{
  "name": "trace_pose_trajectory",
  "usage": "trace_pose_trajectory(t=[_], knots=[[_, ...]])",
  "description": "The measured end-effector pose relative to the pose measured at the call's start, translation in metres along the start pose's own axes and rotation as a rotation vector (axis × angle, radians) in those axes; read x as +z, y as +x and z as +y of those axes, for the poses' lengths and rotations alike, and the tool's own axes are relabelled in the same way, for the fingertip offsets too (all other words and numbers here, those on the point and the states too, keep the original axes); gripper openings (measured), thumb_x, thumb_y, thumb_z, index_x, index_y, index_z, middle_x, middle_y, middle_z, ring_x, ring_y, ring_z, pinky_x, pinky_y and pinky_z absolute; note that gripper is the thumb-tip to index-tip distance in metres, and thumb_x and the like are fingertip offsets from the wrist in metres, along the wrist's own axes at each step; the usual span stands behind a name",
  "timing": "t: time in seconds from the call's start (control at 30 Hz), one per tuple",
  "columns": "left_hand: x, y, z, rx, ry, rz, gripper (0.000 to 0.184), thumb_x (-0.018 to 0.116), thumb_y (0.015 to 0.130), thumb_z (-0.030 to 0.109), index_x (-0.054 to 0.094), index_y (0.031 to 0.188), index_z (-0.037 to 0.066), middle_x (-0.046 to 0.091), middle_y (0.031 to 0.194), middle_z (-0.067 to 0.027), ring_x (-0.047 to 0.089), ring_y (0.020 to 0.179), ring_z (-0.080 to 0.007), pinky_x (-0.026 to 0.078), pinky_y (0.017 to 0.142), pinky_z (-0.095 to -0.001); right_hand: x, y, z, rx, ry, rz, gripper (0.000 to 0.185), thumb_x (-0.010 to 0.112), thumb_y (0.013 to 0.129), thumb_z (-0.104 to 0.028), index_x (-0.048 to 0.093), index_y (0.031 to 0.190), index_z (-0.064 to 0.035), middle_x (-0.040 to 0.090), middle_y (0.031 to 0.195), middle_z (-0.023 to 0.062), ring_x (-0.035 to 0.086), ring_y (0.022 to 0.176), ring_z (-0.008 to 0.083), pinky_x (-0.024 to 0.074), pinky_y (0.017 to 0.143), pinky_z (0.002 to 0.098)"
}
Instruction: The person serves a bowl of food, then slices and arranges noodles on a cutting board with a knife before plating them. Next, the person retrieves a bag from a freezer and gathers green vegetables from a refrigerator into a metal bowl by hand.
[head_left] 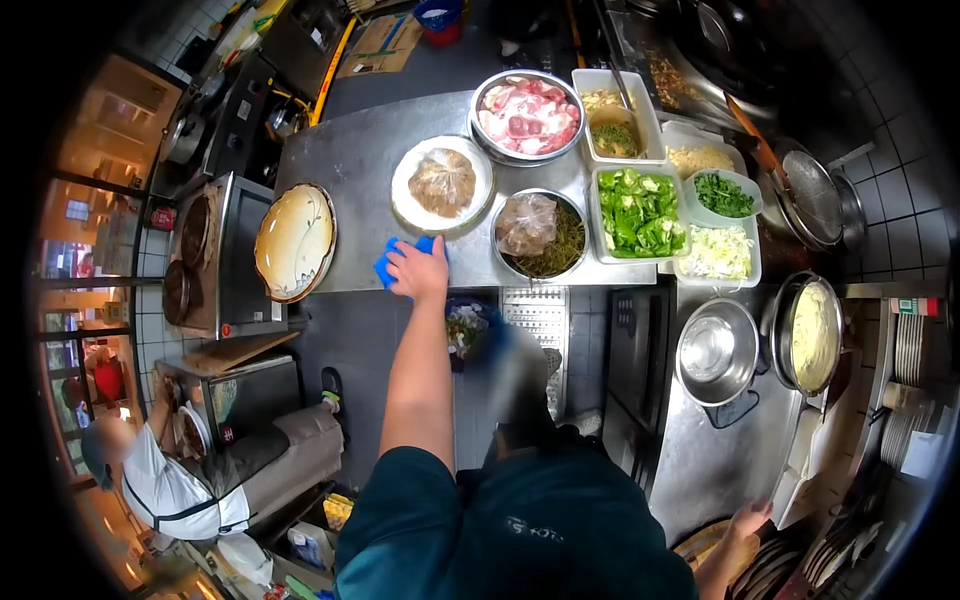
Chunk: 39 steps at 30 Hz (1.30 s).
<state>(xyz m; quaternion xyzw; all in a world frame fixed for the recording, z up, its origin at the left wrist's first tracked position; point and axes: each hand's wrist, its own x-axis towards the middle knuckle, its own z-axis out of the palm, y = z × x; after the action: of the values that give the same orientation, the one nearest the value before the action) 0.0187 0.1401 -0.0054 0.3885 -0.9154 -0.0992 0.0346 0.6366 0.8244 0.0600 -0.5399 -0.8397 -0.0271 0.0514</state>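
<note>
My left hand (417, 272) is closed on a blue cloth (388, 262), pressed to the near edge of the steel table (350, 150). Just beyond it is a white plate (402, 196) with a plastic bag of brown food (442, 182). To its right stands a metal bowl (500, 232) of dark green shreds (562, 240) and another bagged food (527, 226). At the lower right, my right hand (748, 522) is beside the steel counter (690, 440), near a round wooden item (705, 540) and stacked plates (775, 570). Its fingers are small and unclear.
A bowl of raw meat (530, 115) and tubs of cut green peppers (640, 213) and chopped vegetables (722, 252) line the table's right side. An oval dish (296, 240) sits at its left end. A metal basin (717, 350) stands on the right counter. Another person (190, 490) is at lower left.
</note>
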Motion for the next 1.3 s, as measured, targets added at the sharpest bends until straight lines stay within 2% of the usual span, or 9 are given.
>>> trace_pose_trajectory(t=[0.13, 0.23, 0.4, 0.53, 0.73, 0.87, 0.97, 1.07, 1.3], knots=[[0.006, 0.038, -0.018, 0.172, 0.017, -0.020, 0.081, 0.068, 0.085, 0.064, 0.062, 0.123, -0.008, 0.057, 0.128, -0.0289, 0.053, 0.119, -0.0451, 0.043, 0.105, -0.0480, -0.003, -0.004, -0.030, -0.030, 0.041, -0.008, 0.041, 0.069, 0.088, -0.012, 0.065, 0.128, -0.0071, 0.048, 0.146, 0.0223, 0.046, 0.136, 0.0408, 0.0407, 0.112, 0.0467], [-0.006, 0.017, -0.006, 0.194, 0.013, -0.081, 0.077, 0.070, 0.085, 0.059, 0.062, 0.124, -0.007, 0.055, 0.128, -0.0325, 0.052, 0.119, -0.0457, 0.041, 0.107, -0.0510, 0.002, -0.009, -0.036, -0.051, 0.032, -0.022, 0.041, 0.070, 0.087, -0.012, 0.065, 0.128, -0.0088, 0.048, 0.145, 0.0233, 0.046, 0.135, 0.0411, 0.0408, 0.111, 0.0466], [-0.010, -0.036, -0.001, 0.439, -0.246, -0.159, 0.091, 0.081, 0.080, 0.035, 0.038, 0.147, -0.008, 0.045, 0.141, -0.0374, 0.044, 0.131, -0.0522, 0.036, 0.113, -0.0512, 0.003, -0.025, -0.055, -0.092, 0.129, 0.021, 0.040, 0.070, 0.090, -0.013, 0.063, 0.129, -0.0023, 0.046, 0.148, 0.0244, 0.046, 0.136, 0.0403, 0.0404, 0.112, 0.0454], [-0.008, -0.042, -0.006, 0.498, -0.364, -0.154, 0.074, 0.084, 0.078, 0.021, 0.049, 0.137, -0.008, 0.051, 0.132, -0.0316, 0.053, 0.121, -0.0470, 0.045, 0.104, -0.0467, 0.007, -0.037, -0.058, -0.056, 0.175, 0.010, 0.041, 0.071, 0.090, -0.014, 0.064, 0.129, -0.0021, 0.045, 0.149, 0.0234, 0.048, 0.134, 0.0396, 0.0420, 0.111, 0.0446], [0.004, -0.040, 0.009, 0.561, -0.356, -0.198, 0.065, 0.086, 0.076, 0.029, 0.058, 0.125, -0.005, 0.060, 0.121, -0.0275, 0.057, 0.113, -0.0459, 0.047, 0.100, -0.0499, 0.012, -0.049, -0.052, -0.042, 0.179, 0.027, 0.038, 0.071, 0.091, -0.014, 0.065, 0.126, -0.0015, 0.046, 0.149, 0.0219, 0.051, 0.132, 0.0387, 0.0447, 0.108, 0.0440], [-0.025, -0.051, 0.005, 0.587, -0.168, -0.177, 0.079, 0.084, 0.077, 0.033, 0.050, 0.141, 0.000, 0.056, 0.135, -0.0273, 0.052, 0.121, -0.0454, 0.045, 0.103, -0.0495, 0.003, -0.063, -0.056, 0.058, 0.352, 0.007, 0.035, 0.070, 0.092, -0.015, 0.066, 0.123, -0.0015, 0.046, 0.149, 0.0212, 0.051, 0.132, 0.0380, 0.0456, 0.107, 0.0437], [-0.039, -0.065, 0.003, 0.683, -0.100, -0.046, 0.085, 0.083, 0.079, 0.028, 0.043, 0.149, 0.004, 0.053, 0.140, -0.0269, 0.049, 0.126, -0.0457, 0.044, 0.106, -0.0487, -0.001, -0.074, -0.053, 0.105, 0.347, -0.003, 0.034, 0.070, 0.092, -0.015, 0.066, 0.123, -0.0015, 0.046, 0.150, 0.0210, 0.051, 0.132, 0.0376, 0.0464, 0.106, 0.0430], [-0.020, -0.056, -0.004, 0.839, -0.216, -0.150, 0.078, 0.082, 0.081, 0.022, 0.047, 0.148, 0.007, 0.050, 0.142, -0.0262, 0.050, 0.127, -0.0449, 0.043, 0.107, -0.0490, 0.000, -0.085, -0.046, 0.049, 0.242, 0.018, 0.034, 0.070, 0.092, -0.015, 0.066, 0.123, -0.0013, 0.046, 0.149, 0.0210, 0.052, 0.131, 0.0377, 0.0474, 0.105, 0.0421], [0.004, -0.037, -0.002, 0.848, -0.225, -0.172, 0.063, 0.080, 0.080, 0.015, 0.058, 0.138, 0.005, 0.055, 0.137, -0.0262, 0.051, 0.124, -0.0448, 0.043, 0.107, -0.0499, 0.013, -0.092, -0.034, 0.081, 0.300, -0.015, 0.036, 0.071, 0.089, -0.010, 0.065, 0.123, -0.0001, 0.048, 0.148, 0.0232, 0.051, 0.132, 0.0394, 0.0454, 0.107, 0.0435]])
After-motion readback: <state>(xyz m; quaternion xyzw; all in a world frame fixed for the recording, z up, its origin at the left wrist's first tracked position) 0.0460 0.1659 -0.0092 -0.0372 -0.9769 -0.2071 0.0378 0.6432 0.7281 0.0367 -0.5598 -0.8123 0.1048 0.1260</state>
